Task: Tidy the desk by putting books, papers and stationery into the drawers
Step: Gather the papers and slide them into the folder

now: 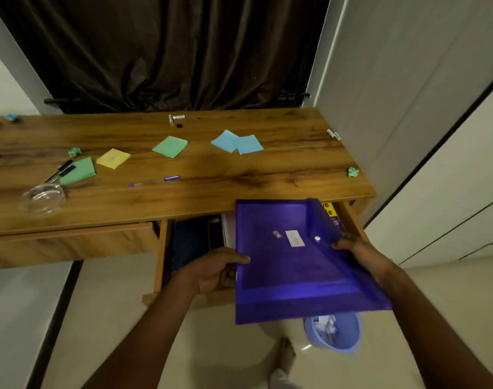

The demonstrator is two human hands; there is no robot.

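Observation:
A translucent purple plastic folder [290, 265] with a white snap button hangs tilted over the open right drawer [162, 259] of the wooden desk [239, 175]. My left hand [214, 270] grips its left edge, thumb on top. My right hand [360, 254] holds its right edge beside the flap. Dark books and a yellow-purple cover [331, 213] lie inside the drawer, partly hidden by the folder. On the desktop lie green [170, 146], yellow [113, 158] and blue [237, 144] paper squares and a blue pen [155, 181].
A glass bowl [43, 197], black pens on a green sheet [78, 171], crumpled green paper balls [353, 172], a marker [333, 134] and small items at the back [175, 119] sit on the desk. The left drawer [71, 242] is closed. A blue bin [333, 331] stands on the floor by my foot.

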